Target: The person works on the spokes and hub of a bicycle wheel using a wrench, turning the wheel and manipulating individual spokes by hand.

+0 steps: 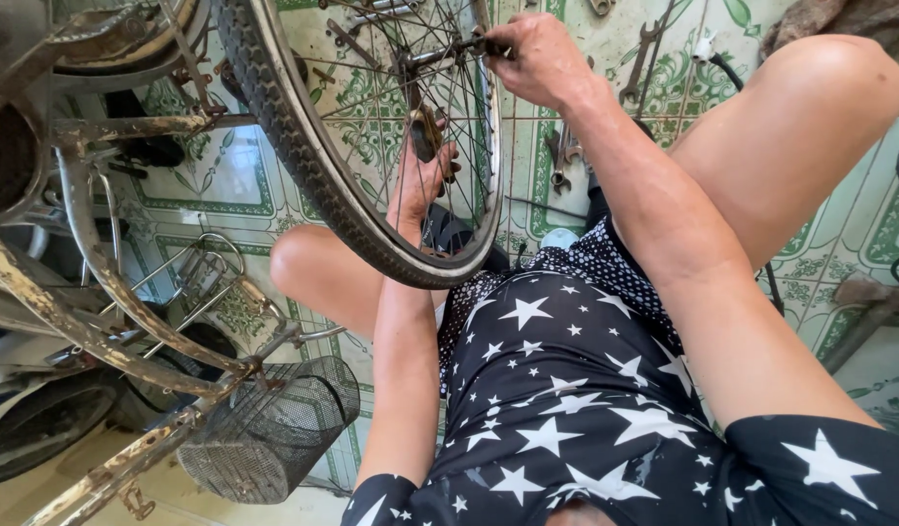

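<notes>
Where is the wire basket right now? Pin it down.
In the head view the wire basket sits at lower left, hanging off the rusty bicycle frame, below the wheel and beside the left forearm.

Wire basket (pixel 269 438), wrenches (pixel 563 156) on tiled floor (pixel 225 170)

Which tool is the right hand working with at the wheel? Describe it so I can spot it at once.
Start at the black-tyred spoked bicycle wheel held upright between the knees. At its hub, the right hand grips a dark slim metal tool on the axle. Unlike the loose grey spanners lying on the green patterned tile floor, it is held.
</notes>
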